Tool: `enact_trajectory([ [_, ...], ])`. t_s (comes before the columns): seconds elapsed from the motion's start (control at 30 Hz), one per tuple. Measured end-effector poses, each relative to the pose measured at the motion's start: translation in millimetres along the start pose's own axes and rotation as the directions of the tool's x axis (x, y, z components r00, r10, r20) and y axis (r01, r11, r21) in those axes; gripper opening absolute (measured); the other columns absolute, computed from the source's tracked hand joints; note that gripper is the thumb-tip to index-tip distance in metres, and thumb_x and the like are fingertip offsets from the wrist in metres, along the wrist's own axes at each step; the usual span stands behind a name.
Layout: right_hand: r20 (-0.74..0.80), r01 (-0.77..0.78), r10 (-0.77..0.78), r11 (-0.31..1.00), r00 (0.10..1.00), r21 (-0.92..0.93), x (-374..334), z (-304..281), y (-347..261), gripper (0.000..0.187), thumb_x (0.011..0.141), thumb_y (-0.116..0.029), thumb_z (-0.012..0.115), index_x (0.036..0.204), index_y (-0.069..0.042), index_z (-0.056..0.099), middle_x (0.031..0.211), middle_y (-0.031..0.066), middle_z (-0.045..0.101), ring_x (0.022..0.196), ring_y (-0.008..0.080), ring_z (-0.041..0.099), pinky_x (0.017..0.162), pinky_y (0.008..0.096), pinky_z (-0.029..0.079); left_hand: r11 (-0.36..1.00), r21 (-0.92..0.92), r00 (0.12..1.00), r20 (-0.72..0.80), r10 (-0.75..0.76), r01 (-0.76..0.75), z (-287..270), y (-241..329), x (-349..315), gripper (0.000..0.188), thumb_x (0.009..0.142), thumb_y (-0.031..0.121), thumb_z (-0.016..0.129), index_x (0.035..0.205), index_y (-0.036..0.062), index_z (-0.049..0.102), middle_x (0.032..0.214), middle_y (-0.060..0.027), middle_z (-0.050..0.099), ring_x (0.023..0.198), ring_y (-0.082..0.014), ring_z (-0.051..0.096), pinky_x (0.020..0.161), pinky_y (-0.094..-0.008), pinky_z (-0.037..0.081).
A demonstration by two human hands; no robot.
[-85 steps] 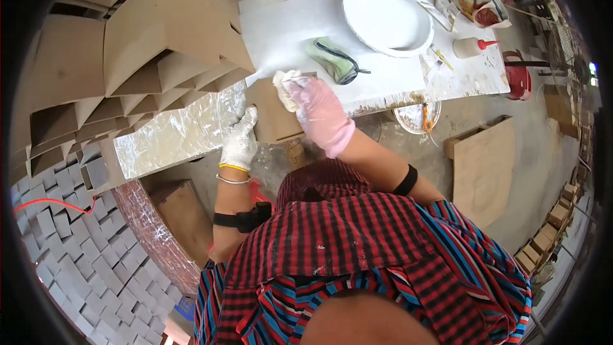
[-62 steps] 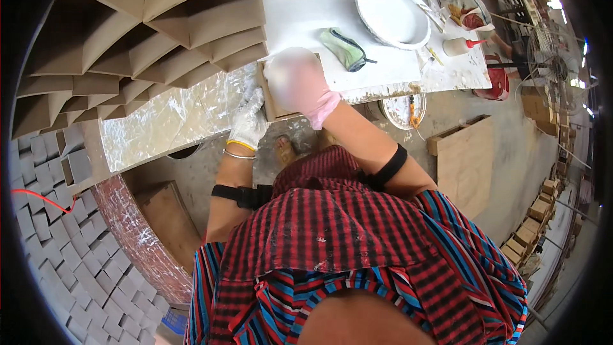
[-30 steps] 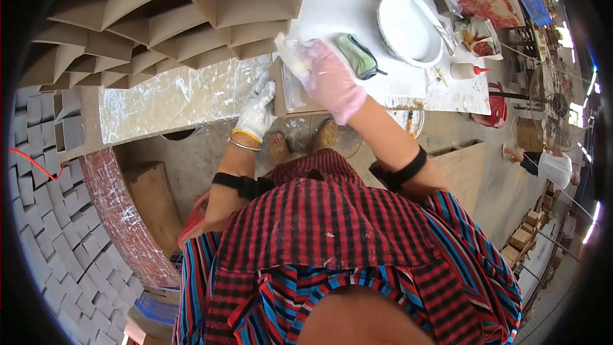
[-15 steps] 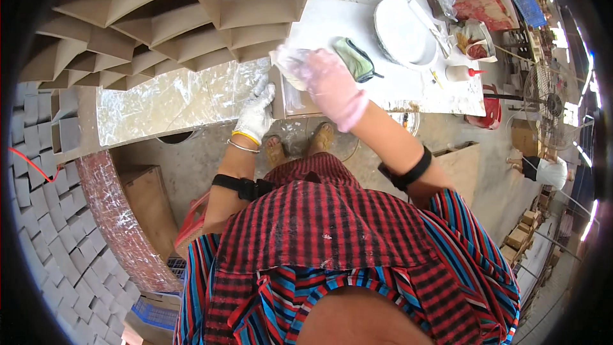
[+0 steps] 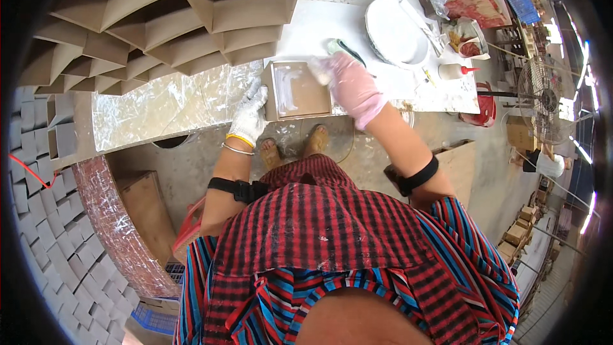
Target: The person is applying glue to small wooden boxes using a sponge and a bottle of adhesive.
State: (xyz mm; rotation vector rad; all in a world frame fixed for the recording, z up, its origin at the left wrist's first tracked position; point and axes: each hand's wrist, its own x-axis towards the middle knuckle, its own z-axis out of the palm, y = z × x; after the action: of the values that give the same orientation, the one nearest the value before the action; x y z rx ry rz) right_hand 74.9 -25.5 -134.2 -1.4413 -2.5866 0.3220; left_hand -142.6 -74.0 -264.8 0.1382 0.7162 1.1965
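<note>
A shallow brown cardboard box (image 5: 308,92) lies open side up at the table's front edge, with white smears across its inner bottom. At its left wall rests my left hand (image 5: 249,115), in a white knit glove, fingers closed on that wall. My right hand (image 5: 354,89), in a pink glove marked with white, is over the box's right side. Its fingers are curled round a small pale thing whose kind I cannot make out. Partly hidden behind this hand is a green cloth-like item (image 5: 333,45). Farther right stands a round white basin (image 5: 391,25) of white stuff.
Stacked open cardboard boxes (image 5: 242,13) fill the far left. Right of the basin are a white bottle with a red tip (image 5: 452,71) and a bag (image 5: 468,37). Grey box pieces (image 5: 57,230) pile up at left. A standing fan (image 5: 546,99) is off right.
My right hand has moved right, from the box's far left corner to its right side, uncovering the white-smeared inside. My left hand stays at the left wall.
</note>
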Motion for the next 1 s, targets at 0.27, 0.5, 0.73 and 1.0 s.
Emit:
enact_trajectory([
  [0.27, -0.172, -0.172, 0.241, 0.924, 0.955, 0.342, 29, 62, -56, 0.023, 0.086, -0.018, 0.054, 0.101, -0.001, 0.055, 0.094, 0.0190, 0.060, 0.087, 0.0340, 0.059, 0.075, 0.0409, 0.048, 0.999, 0.032, 0.999, 0.033, -0.009, 0.008, 0, 2, -2, 0.052, 0.090, 0.011, 0.055, 0.138, 0.0061, 0.034, 0.131, -0.0061, 0.047, 0.116, -0.0189, 0.048, 0.096, -0.0337, 0.043],
  [0.5, -0.164, -0.052, 0.061, 0.997, 0.985, 0.059, 19, 37, -6, 0.018, 0.088, -0.018, 0.047, 0.091, -0.002, 0.055, 0.083, 0.0170, 0.057, 0.077, 0.0326, 0.059, 0.070, 0.0420, 0.047, 1.000, 0.005, 0.996, 0.083, -0.021, 0.020, 0, 2, -2, 0.050, 0.089, 0.013, 0.055, 0.136, 0.0072, 0.037, 0.134, -0.0055, 0.046, 0.120, -0.0202, 0.045, 0.100, -0.0363, 0.040],
  [0.73, -0.016, -0.326, 0.327, 0.933, 0.945, -0.156, -12, 28, -9, 0.020, 0.087, -0.016, 0.048, 0.092, 0.003, 0.052, 0.077, 0.0201, 0.060, 0.073, 0.0336, 0.062, 0.064, 0.0441, 0.049, 0.994, 0.103, 0.999, 0.009, -0.046, 0.045, 27, 11, -8, 0.047, 0.091, 0.009, 0.052, 0.136, 0.0046, 0.036, 0.132, -0.0063, 0.046, 0.118, -0.0198, 0.047, 0.098, -0.0351, 0.042],
  [1.0, 0.322, -0.309, 0.357, 0.932, 0.877, -0.190, -27, -26, -58, 0.023, 0.082, -0.014, 0.053, 0.098, 0.001, 0.054, 0.087, 0.0218, 0.060, 0.078, 0.0366, 0.061, 0.068, 0.0452, 0.050, 0.987, 0.159, 0.999, -0.025, 0.024, -0.019, 5, 4, 2, 0.052, 0.091, 0.011, 0.053, 0.138, 0.0049, 0.032, 0.132, -0.0064, 0.045, 0.117, -0.0200, 0.047, 0.096, -0.0363, 0.044],
])
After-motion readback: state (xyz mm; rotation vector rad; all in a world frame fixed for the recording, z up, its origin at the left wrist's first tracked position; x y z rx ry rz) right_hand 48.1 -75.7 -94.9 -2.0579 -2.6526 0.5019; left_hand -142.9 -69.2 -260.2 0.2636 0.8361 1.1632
